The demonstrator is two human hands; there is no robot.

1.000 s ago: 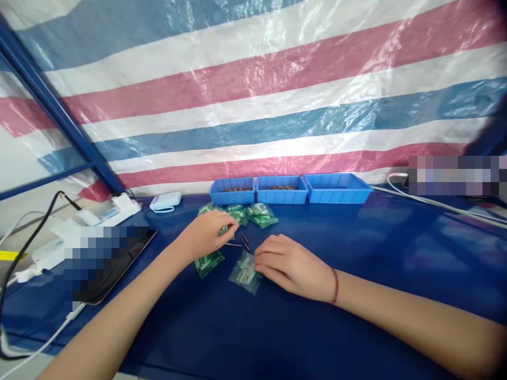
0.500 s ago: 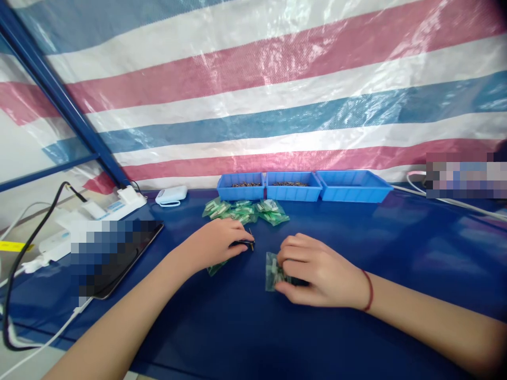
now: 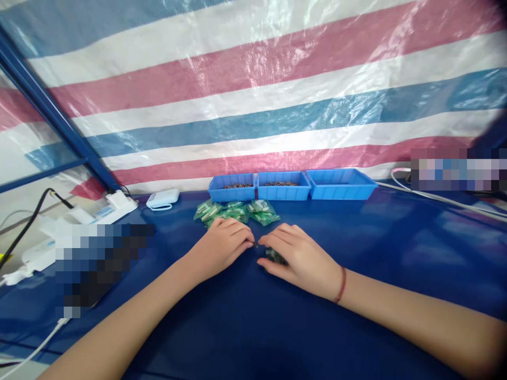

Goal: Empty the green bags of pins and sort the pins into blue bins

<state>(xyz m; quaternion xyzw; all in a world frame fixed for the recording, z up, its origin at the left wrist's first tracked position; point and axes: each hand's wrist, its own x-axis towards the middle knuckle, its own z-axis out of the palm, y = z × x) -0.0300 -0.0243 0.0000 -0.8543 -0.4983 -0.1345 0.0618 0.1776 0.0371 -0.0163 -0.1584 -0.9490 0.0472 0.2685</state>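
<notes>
My left hand is closed in a pinch, and a small brass-coloured tip of a thin screw pokes out past its fingertips. Just to the right is my right hand, its thumb and index finger apart and pointing towards the left fingertips. Under its palm lies a small clear bag of parts, mostly covered by the hand. Beyond both hands, a heap of small green-tinted bags with pale parts inside rests on the blue table.
Blue bins line the back against a striped plastic sheet; two hold many small brownish metal pieces. A white device, a power strip and a blurred-out dark tablet are at left. Cables run along the right.
My right hand has moved left and slightly up, leaving the bag under its palm with fingers parted. The pieces in my left hand now show only a tip. The view has shifted slightly right.
</notes>
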